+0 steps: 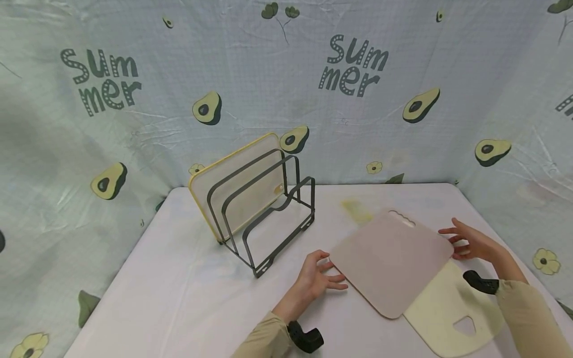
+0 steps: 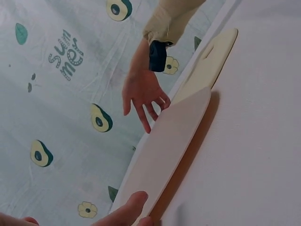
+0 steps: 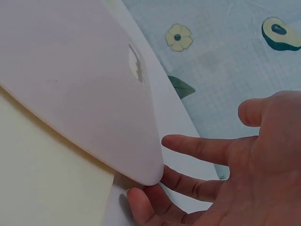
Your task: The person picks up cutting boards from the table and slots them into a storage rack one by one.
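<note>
A pinkish-beige cutting board (image 1: pixel 391 263) with a scalloped handle slot lies partly over a cream cutting board (image 1: pixel 461 313), which has a triangular hole. My left hand (image 1: pixel 313 278) is at the pinkish board's left corner, thumb by the edge and the other fingers spread beside it. In the left wrist view its thumb (image 2: pixel 136 200) overlaps the board's near end. At the opposite corner, my right hand (image 1: pixel 476 243) has its fingers extended; the right wrist view shows fingertips (image 3: pixel 171 141) touching that corner, with some fingers lower, near its underside.
A dark metal rack (image 1: pixel 268 214) stands left of the boards, with a yellow-rimmed cutting board (image 1: pixel 241 184) upright in its rear slot. The white table (image 1: pixel 179 298) meets a patterned cloth backdrop (image 1: pixel 250 74) behind and at the sides. A yellowish stain (image 1: pixel 356 211) marks the tabletop.
</note>
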Demonstrator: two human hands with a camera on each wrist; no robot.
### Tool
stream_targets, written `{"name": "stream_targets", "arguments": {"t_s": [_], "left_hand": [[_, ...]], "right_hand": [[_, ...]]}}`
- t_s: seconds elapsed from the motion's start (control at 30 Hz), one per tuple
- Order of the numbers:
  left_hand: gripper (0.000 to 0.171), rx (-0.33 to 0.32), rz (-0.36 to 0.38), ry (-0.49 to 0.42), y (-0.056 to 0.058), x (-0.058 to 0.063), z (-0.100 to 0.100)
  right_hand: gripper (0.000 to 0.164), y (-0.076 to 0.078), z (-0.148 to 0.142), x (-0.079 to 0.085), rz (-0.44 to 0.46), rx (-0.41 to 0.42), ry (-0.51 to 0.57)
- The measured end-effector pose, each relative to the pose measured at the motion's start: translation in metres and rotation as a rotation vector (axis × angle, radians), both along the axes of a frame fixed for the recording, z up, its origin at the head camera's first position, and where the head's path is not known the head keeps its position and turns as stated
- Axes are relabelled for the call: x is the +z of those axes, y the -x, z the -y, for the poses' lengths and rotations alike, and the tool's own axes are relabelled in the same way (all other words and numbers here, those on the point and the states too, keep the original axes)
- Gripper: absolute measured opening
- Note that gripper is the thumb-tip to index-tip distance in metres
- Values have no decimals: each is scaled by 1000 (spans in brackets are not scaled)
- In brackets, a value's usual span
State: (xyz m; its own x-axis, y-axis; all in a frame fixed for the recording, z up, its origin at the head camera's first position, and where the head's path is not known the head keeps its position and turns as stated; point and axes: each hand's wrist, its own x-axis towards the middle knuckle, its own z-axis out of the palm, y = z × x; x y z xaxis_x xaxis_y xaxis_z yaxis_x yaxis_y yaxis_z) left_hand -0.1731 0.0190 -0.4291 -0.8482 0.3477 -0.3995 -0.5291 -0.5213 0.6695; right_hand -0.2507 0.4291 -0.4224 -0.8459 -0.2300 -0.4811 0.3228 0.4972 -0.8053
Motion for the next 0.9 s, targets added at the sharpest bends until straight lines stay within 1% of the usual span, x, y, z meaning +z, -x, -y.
{"name": "stream_targets", "arguments": {"t_s": [0.1,0.2,0.33,0.43,0.5,0.57,0.7,0.8,0.9], "left_hand": [[58,-15,11,-21,3,-2,1],[63,-21,60,-50,9,-12,1],[71,-24,107,-84,18,-27,1],[74,-38,86,-80,20,-30,2],[73,-45,68,-69,18,-26,3],[73,-55,44,-55,15,-18,6],[71,-48,18,-30,9,-3,10],[68,-41,23,-27,8,3,13],[66,-52,35,-21,9,4,16]], "right_hand": [[51,0,0,1,7,23,5],[52,0,1,2,18,34,8],[54,-2,3,4,24,46,8],[54,-3,4,6,19,49,6],[54,-3,5,7,19,43,-1],[56,-3,5,9,9,47,-13],[60,-2,6,12,-6,60,-30],[63,-1,6,13,-20,79,-42],[69,-2,7,14,-36,103,-41]]}}
